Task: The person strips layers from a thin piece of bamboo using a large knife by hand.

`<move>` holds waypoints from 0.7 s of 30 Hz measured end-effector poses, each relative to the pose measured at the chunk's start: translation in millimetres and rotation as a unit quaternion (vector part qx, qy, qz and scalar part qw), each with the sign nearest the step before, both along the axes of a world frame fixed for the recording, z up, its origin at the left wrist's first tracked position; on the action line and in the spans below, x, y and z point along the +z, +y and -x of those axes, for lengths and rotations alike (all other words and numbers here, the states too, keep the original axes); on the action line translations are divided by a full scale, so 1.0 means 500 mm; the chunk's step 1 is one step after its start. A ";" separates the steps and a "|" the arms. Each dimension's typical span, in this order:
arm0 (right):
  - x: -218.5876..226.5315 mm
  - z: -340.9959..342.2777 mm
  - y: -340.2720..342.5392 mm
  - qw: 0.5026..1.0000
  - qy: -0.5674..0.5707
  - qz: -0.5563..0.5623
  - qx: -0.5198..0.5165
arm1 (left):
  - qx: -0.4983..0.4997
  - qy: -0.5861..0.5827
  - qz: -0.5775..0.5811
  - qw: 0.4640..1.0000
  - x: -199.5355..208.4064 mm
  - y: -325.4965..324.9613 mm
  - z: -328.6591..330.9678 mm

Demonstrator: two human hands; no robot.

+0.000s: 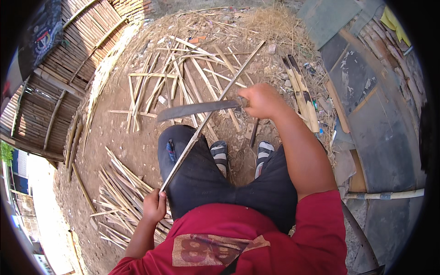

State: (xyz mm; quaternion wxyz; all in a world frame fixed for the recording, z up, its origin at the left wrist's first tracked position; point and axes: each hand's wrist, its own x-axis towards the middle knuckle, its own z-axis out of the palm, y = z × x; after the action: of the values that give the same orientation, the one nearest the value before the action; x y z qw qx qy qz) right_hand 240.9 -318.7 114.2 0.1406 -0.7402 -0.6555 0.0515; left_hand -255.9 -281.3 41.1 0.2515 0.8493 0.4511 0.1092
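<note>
My left hand point(155, 206) is closed round the lower end of a long bamboo strip point(184, 155). The strip slants up and to the right, passing over my left thigh. In my right hand point(263, 101) is the handle of a machete point(199, 110), its dark, broad blade pointing left. The blade crosses the strip above my knee; whether they touch I cannot tell. My fingers hide most of the handle.
Split bamboo strips point(197, 78) lie scattered on the dirt ahead. A denser pile of strips point(121, 201) is by my left side. Dark boards point(366, 123) stand on the right, with a bamboo-slat panel point(87, 36) at the upper left. My sandalled feet point(220, 156) rest on the ground.
</note>
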 end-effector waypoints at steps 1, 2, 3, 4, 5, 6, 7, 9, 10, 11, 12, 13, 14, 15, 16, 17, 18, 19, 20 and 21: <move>-0.036 -0.057 -0.008 0.989 0.095 -0.037 -0.109 | -0.003 0.026 -0.016 1.000 -0.012 0.005 0.011; -0.047 -0.085 -0.021 0.983 0.100 -0.041 -0.146 | -0.005 0.029 -0.012 0.999 -0.006 0.008 0.009; -0.047 -0.106 -0.019 0.978 0.103 -0.050 -0.176 | -0.002 0.030 -0.013 0.999 0.008 0.008 0.009; -0.040 -0.110 -0.022 0.971 0.112 -0.050 -0.207 | 0.001 0.038 -0.005 0.999 0.016 -0.001 0.010; -0.040 -0.102 -0.021 0.975 0.103 -0.055 -0.187 | 0.011 0.033 0.011 0.999 0.011 0.006 0.014; -0.030 -0.076 -0.020 0.979 0.094 -0.063 -0.169 | 0.022 0.019 0.035 0.999 0.010 0.006 0.011; -0.019 -0.052 -0.016 0.982 0.085 -0.071 -0.150 | 0.032 0.005 0.059 0.998 0.008 0.004 0.008; -0.009 -0.003 -0.008 0.998 0.031 -0.025 -0.046 | 0.036 -0.020 0.084 0.996 -0.001 0.003 0.012; 0.003 0.014 -0.004 1.000 0.002 -0.003 0.007 | 0.026 -0.010 0.067 0.997 -0.004 0.004 0.014; 0.021 0.020 0.001 0.997 -0.045 0.050 0.025 | 0.016 0.000 0.050 0.999 -0.004 0.005 0.017; 0.007 -0.009 0.005 0.999 0.009 0.020 -0.036 | 0.006 0.010 0.032 0.999 -0.005 0.006 0.020; -0.021 -0.061 -0.004 0.993 0.060 -0.009 -0.101 | 0.012 0.006 0.048 0.999 -0.002 0.000 0.022; -0.043 -0.106 -0.012 0.979 0.110 -0.042 -0.165 | 0.019 0.003 0.060 0.998 0.005 -0.003 0.023; -0.055 -0.133 -0.018 0.972 0.108 -0.058 -0.202 | 0.028 -0.002 0.071 0.997 0.010 -0.001 0.023; -0.052 -0.144 -0.023 0.963 0.106 -0.073 -0.235 | 0.028 0.001 0.077 0.997 0.010 0.001 0.025; -0.051 -0.152 -0.024 0.954 0.104 -0.087 -0.269 | 0.029 0.005 0.083 0.996 0.010 0.004 0.028; -0.057 -0.150 -0.022 0.965 0.113 -0.082 -0.224 | 0.028 0.008 0.090 0.996 0.009 0.007 0.028; -0.044 -0.114 -0.014 0.974 0.123 -0.074 -0.175 | 0.038 -0.001 0.112 0.993 0.002 0.008 0.030; -0.029 -0.074 -0.014 0.980 0.134 -0.065 -0.129 | 0.031 -0.010 0.120 0.992 0.007 0.006 0.021; -0.008 -0.034 -0.011 0.992 0.092 -0.031 -0.079 | 0.024 -0.020 0.128 0.991 0.013 0.007 0.005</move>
State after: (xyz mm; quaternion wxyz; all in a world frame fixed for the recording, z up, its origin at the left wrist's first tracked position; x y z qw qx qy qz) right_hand 257.7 -324.2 110.2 0.2267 -0.7770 -0.5807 0.0875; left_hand -258.5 -277.8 47.8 0.3645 0.7966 0.4767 0.0729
